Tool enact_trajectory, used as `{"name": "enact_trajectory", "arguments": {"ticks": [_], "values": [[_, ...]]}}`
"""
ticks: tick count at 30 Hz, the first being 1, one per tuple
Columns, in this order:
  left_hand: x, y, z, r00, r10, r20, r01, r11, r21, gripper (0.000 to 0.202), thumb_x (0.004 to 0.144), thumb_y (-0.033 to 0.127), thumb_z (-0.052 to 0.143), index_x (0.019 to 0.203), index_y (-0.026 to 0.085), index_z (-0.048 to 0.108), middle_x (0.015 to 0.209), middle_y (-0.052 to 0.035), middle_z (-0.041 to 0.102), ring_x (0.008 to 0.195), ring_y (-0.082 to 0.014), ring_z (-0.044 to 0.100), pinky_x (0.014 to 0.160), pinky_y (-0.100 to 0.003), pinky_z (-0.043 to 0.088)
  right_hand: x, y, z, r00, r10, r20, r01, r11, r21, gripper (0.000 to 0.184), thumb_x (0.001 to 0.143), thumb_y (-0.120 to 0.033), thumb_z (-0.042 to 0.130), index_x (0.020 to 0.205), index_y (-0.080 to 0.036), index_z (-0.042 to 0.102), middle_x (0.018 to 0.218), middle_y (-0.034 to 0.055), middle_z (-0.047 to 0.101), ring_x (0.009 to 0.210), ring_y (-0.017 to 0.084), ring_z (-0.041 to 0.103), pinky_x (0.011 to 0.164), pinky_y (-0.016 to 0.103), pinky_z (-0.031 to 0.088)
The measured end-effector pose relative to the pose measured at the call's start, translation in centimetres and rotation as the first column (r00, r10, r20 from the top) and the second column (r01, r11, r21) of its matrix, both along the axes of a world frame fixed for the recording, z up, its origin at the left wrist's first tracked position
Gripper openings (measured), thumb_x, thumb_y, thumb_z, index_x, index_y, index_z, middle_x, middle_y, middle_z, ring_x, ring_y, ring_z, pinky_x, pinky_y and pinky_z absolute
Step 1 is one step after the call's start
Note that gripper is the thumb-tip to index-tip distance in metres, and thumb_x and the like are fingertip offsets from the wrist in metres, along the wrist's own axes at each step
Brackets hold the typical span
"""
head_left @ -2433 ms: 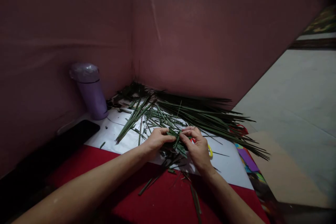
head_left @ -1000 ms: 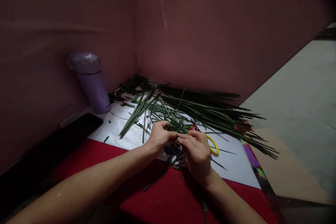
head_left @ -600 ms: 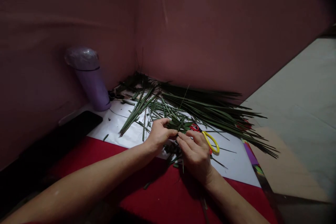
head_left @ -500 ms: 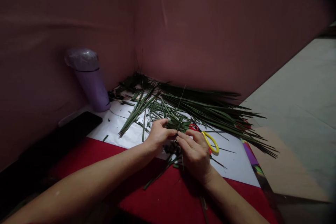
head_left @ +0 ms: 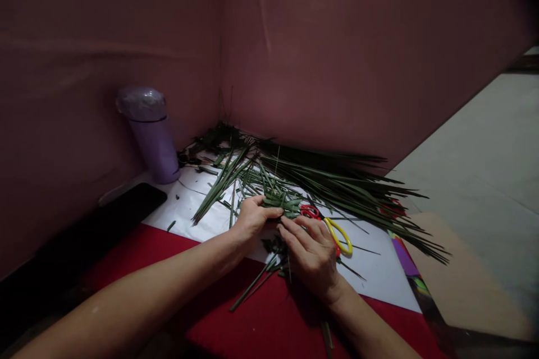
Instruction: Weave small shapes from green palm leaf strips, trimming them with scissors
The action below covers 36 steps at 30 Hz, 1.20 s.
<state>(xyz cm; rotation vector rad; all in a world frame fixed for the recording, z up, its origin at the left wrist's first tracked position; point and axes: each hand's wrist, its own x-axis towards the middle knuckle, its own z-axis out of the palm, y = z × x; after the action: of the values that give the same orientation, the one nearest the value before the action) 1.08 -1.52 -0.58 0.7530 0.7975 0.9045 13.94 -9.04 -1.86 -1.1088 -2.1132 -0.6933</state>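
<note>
The left hand (head_left: pixel 255 217) pinches a flat, layered leaf piece (head_left: pixel 285 202) above the glossy white sheet (head_left: pixel 181 207), its long axis running roughly left to right; the right hand (head_left: pixel 310 248) bunches its fingers at the near edge, whatever they pinch hidden. Alongside lie yellow-handled scissors (head_left: pixel 347 247). Beyond, stiff narrow leaves (head_left: pixel 337 179) fan rightward across the red-covered table (head_left: pixel 248 336) against pink walls (head_left: pixel 328 56).

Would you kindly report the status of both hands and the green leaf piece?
Left hand holds green leaf piece. Right hand at its near edge, grip unclear. Yellow loop handle close beside right hand.
</note>
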Motion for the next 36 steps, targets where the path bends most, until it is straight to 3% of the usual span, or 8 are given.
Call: {"name": "enact_trajectory", "arguments": {"ticks": [6, 9, 12, 15, 18, 21, 31, 36], "values": [[0.0, 0.0, 0.1, 0.997, 0.025, 0.071, -0.026, 1.0, 0.014, 0.02, 0.054, 0.009, 0.07, 0.068, 0.012, 0.056, 0.064, -0.0012, 0.06, 0.052, -0.0102, 0.055, 0.051, -0.024, 0.046, 0.2, -0.1, 0.0, 1.0, 0.021, -0.009, -0.021, 0.999, -0.034, 0.031, 0.08, -0.007, 0.051, 0.107, -0.017, 0.062, 0.109, 0.007, 0.065, 0.094, 0.025, 0.054, 0.081, 0.042, 0.041], [-0.1, 0.2, 0.5, 0.994, 0.026, 0.104, -0.027, 1.0, 0.007, 0.018, 0.056, 0.009, 0.069, 0.07, 0.011, 0.058, 0.068, -0.0024, 0.061, 0.056, -0.0111, 0.057, 0.054, -0.024, 0.049, 0.4, -0.2, 0.1, 0.968, 0.017, -0.249, -0.03, 0.998, -0.047, 0.035, 0.08, -0.007, 0.049, 0.111, -0.02, 0.058, 0.113, 0.0077, 0.062, 0.101, 0.024, 0.053, 0.086, 0.042, 0.041], [-0.1, 0.3, 0.6, 0.997, 0.008, 0.078, -0.009, 1.0, 0.006, 0.017, 0.058, 0.01, 0.068, 0.073, 0.011, 0.06, 0.076, -0.005, 0.063, 0.062, -0.0131, 0.06, 0.056, -0.026, 0.052, 0.3, 0.0, 0.4, 0.722, -0.146, -0.676, 0.024, 0.982, -0.186, 0.026, 0.082, -0.017, 0.051, 0.108, -0.019, 0.055, 0.108, 0.0096, 0.061, 0.099, 0.022, 0.055, 0.083, 0.04, 0.044], [0.0, 0.0, 0.6, 0.998, -0.047, 0.047, 0.046, 0.999, 0.016, 0.015, 0.062, 0.011, 0.067, 0.076, 0.01, 0.061, 0.081, -0.0065, 0.063, 0.064, -0.013, 0.06, 0.057, -0.026, 0.053, 0.1, 0.6, 0.6, 0.391, -0.315, -0.865, -0.135, 0.91, -0.392, 0.024, 0.083, -0.032, 0.052, 0.102, -0.017, 0.054, 0.096, 0.0089, 0.063, 0.086, 0.021, 0.058, 0.073, 0.035, 0.047], [0.1, -0.5, 0.4, 0.995, -0.094, 0.019, 0.094, 0.996, 0.003, 0.014, 0.064, 0.012, 0.066, 0.077, 0.01, 0.061, 0.083, -0.0068, 0.063, 0.063, -0.0118, 0.059, 0.057, -0.026, 0.053, 0.0, 1.1, 0.7, 0.257, -0.371, -0.892, -0.355, 0.822, -0.445, 0.022, 0.079, -0.037, 0.056, 0.087, -0.017, 0.058, 0.08, 0.0042, 0.062, 0.076, 0.018, 0.057, 0.069, 0.03, 0.045], [0.2, -0.8, 0.3, 0.994, -0.105, 0.024, 0.105, 0.994, 0.013, 0.014, 0.065, 0.011, 0.065, 0.078, 0.01, 0.061, 0.083, -0.0064, 0.063, 0.063, -0.0114, 0.058, 0.058, -0.026, 0.053, 0.1, 1.3, 0.3, 0.165, -0.413, -0.896, -0.444, 0.78, -0.441, 0.019, 0.075, -0.036, 0.06, 0.077, -0.017, 0.059, 0.07, 0.0005, 0.059, 0.067, 0.015, 0.053, 0.063, 0.026, 0.042], [0.3, -0.6, 0.1, 0.994, -0.072, 0.077, 0.07, 0.997, 0.02, 0.013, 0.063, 0.016, 0.068, 0.072, 0.012, 0.06, 0.073, -0.0032, 0.06, 0.06, -0.0109, 0.056, 0.053, -0.026, 0.052, 0.2, 1.2, 0.0, 0.161, -0.433, -0.887, -0.414, 0.786, -0.459, 0.027, 0.075, -0.038, 0.06, 0.059, -0.017, 0.051, 0.056, -0.0039, 0.045, 0.053, 0.01, 0.038, 0.05, 0.022, 0.033], [0.4, -0.6, 0.1, 0.994, -0.079, 0.074, 0.079, 0.997, 0.006, 0.018, 0.06, 0.022, 0.072, 0.068, 0.011, 0.06, 0.067, -0.0031, 0.059, 0.055, -0.01, 0.054, 0.05, -0.025, 0.05, 0.3, 1.3, -0.5, 0.155, -0.419, -0.895, -0.439, 0.782, -0.442, 0.022, 0.076, -0.039, 0.058, 0.071, -0.017, 0.059, 0.062, -0.0017, 0.053, 0.056, 0.012, 0.045, 0.054, 0.024, 0.037]]}}
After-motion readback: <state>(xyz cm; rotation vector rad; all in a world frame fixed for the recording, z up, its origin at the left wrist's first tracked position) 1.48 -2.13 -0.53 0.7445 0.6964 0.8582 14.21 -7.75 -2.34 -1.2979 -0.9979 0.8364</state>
